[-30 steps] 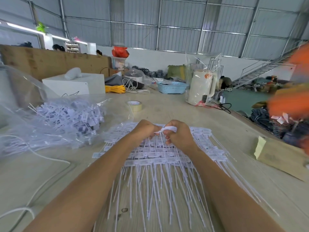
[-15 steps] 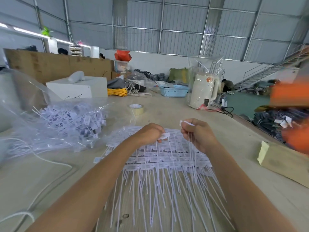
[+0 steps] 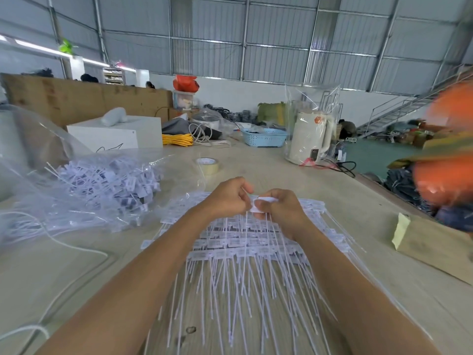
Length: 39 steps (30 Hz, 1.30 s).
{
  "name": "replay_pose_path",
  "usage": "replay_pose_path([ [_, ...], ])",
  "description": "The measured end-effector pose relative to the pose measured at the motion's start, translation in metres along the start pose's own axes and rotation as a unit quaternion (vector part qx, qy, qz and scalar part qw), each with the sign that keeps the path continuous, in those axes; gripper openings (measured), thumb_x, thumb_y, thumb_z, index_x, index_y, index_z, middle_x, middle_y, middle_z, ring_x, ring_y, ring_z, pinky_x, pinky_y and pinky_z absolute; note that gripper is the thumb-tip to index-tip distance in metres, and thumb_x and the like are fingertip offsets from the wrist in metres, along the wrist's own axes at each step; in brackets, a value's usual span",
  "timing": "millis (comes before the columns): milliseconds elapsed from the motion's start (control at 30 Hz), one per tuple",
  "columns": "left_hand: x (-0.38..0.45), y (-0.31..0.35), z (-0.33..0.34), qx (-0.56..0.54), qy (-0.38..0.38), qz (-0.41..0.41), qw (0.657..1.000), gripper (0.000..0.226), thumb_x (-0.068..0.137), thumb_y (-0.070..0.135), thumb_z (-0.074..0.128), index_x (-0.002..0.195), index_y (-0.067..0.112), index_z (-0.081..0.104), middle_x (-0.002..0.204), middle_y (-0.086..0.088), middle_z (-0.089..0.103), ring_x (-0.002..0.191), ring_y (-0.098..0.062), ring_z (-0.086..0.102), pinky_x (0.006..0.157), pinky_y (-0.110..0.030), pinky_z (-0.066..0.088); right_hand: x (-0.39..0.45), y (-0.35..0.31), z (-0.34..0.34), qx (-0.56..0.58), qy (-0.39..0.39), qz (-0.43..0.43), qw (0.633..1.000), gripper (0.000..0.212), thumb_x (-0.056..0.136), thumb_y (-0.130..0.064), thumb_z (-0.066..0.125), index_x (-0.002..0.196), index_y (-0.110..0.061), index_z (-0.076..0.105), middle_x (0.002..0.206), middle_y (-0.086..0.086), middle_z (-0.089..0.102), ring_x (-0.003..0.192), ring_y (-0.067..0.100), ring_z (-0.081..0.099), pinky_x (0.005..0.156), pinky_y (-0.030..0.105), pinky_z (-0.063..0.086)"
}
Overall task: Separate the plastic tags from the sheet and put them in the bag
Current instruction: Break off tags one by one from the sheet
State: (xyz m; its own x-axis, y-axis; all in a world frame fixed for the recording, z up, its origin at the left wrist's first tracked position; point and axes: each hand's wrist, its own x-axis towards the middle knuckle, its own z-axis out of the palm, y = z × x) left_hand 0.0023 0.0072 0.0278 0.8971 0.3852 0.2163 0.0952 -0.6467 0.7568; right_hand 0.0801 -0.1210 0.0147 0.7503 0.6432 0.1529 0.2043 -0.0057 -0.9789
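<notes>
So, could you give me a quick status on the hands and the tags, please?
Left hand and right hand both pinching a tag above the sheets. Bag of loose tags lies left. Nothing in the way.

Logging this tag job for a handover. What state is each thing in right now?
left hand: curled, pinching a thin tag strand
right hand: curled round a white tag
sheets of tags: lying flat on the table, many tags unseparated
clear bag: lying on its side, holding loose tags
tape roll: lying flat
blue basket: upright at the table's far end
</notes>
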Motion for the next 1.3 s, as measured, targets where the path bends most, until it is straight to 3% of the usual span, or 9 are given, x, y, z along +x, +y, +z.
replay_pose_path([
  [167, 0.0, -0.007, -0.003, 0.042, 0.008, -0.048, 0.998, 0.025, 0.087, 0.032, 0.065, 0.073, 0.011, 0.067, 0.075, -0.005, 0.063, 0.072, -0.018, 0.057, 0.068, -0.028, 0.042, 0.003, 0.0, -0.003, -0.011, 0.034, -0.043, 0.998, 0.012, 0.084, 0.007, 0.061, 0.075, 0.001, 0.057, 0.07, 0.017, 0.062, 0.065, 0.029, 0.06, 0.071, 0.041, 0.054],
  [300, -0.002, -0.008, -0.001, -0.022, 0.014, -0.071, 0.997, 0.035, 0.088, 0.027, 0.063, 0.058, 0.01, 0.058, 0.061, -0.003, 0.063, 0.06, -0.014, 0.059, 0.066, -0.025, 0.046, 0.003, 0.002, 0.0, 0.004, 0.017, -0.053, 0.998, 0.005, 0.083, 0.009, 0.061, 0.081, 0.005, 0.061, 0.074, 0.015, 0.062, 0.062, 0.02, 0.063, 0.062, 0.028, 0.058],
  [433, -0.002, -0.008, 0.0, -0.026, 0.043, -0.055, 0.997, 0.031, 0.086, 0.025, 0.067, 0.065, 0.004, 0.06, 0.063, -0.005, 0.059, 0.062, -0.016, 0.057, 0.071, -0.032, 0.048, 0.0, 0.003, -0.002, -0.02, -0.003, -0.025, 0.999, 0.006, 0.082, 0.004, 0.065, 0.085, 0.008, 0.065, 0.092, 0.033, 0.065, 0.078, 0.034, 0.068, 0.082, 0.045, 0.055],
  [600, -0.003, -0.004, 0.002, 0.037, 0.039, -0.056, 0.997, 0.03, 0.086, 0.027, 0.065, 0.062, 0.011, 0.059, 0.067, -0.005, 0.059, 0.067, -0.019, 0.054, 0.071, -0.034, 0.046, -0.007, -0.002, -0.003, -0.021, -0.042, 0.009, 0.999, 0.015, 0.084, 0.002, 0.065, 0.093, 0.013, 0.063, 0.074, 0.017, 0.065, 0.058, 0.016, 0.065, 0.049, 0.022, 0.053],
  [733, -0.004, -0.001, 0.0, 0.015, 0.028, -0.079, 0.996, 0.033, 0.086, 0.022, 0.064, 0.058, 0.009, 0.053, 0.056, -0.004, 0.046, 0.053, -0.017, 0.042, 0.057, -0.026, 0.03, -0.008, -0.009, 0.002, -0.038, -0.026, 0.042, 0.998, 0.019, 0.088, 0.003, 0.06, 0.069, -0.002, 0.059, 0.071, 0.017, 0.061, 0.059, 0.023, 0.06, 0.048, 0.03, 0.056],
  [867, -0.005, 0.001, 0.0, -0.002, 0.022, -0.085, 0.996, 0.032, 0.085, 0.017, 0.063, 0.057, 0.007, 0.05, 0.056, -0.004, 0.039, 0.057, -0.019, 0.038, 0.058, -0.027, 0.027, -0.007, -0.007, 0.001, -0.091, 0.001, -0.002, 0.996, 0.012, 0.088, 0.001, 0.06, 0.077, -0.002, 0.056, 0.067, 0.014, 0.06, 0.054, 0.019, 0.06, 0.05, 0.032, 0.055],
  [1067, -0.003, 0.006, -0.003, -0.044, 0.017, -0.136, 0.99, 0.038, 0.081, 0.004, 0.059, 0.051, 0.011, 0.037, 0.054, -0.005, 0.034, 0.05, -0.018, 0.031, 0.053, -0.027, 0.023, -0.006, -0.009, 0.008, -0.175, 0.054, -0.089, 0.979, 0.013, 0.084, 0.001, 0.061, 0.077, -0.006, 0.053, 0.067, 0.01, 0.056, 0.043, 0.009, 0.055, 0.038, 0.014, 0.04],
  [1200, -0.007, 0.009, -0.015, -0.1, -0.032, -0.191, 0.976, 0.036, 0.084, 0.013, 0.056, 0.052, 0.015, 0.041, 0.046, 0.001, 0.029, 0.043, -0.013, 0.022, 0.047, -0.024, 0.016, -0.008, -0.015, 0.013, -0.181, 0.05, -0.136, 0.973, 0.027, 0.083, 0.004, 0.06, 0.067, -0.015, 0.049, 0.071, 0.012, 0.055, 0.051, 0.014, 0.055, 0.04, 0.011, 0.04],
  [1300, -0.009, 0.005, -0.025, -0.23, -0.152, -0.223, 0.935, 0.04, 0.086, 0.01, 0.048, 0.049, 0.019, 0.035, 0.042, 0.006, 0.024, 0.035, -0.008, 0.017, 0.043, -0.02, 0.012, -0.004, -0.018, -0.002, -0.175, 0.105, -0.138, 0.969, 0.012, 0.085, 0.003, 0.06, 0.079, -0.007, 0.056, 0.079, 0.011, 0.057, 0.061, 0.017, 0.059, 0.044, 0.014, 0.045],
])
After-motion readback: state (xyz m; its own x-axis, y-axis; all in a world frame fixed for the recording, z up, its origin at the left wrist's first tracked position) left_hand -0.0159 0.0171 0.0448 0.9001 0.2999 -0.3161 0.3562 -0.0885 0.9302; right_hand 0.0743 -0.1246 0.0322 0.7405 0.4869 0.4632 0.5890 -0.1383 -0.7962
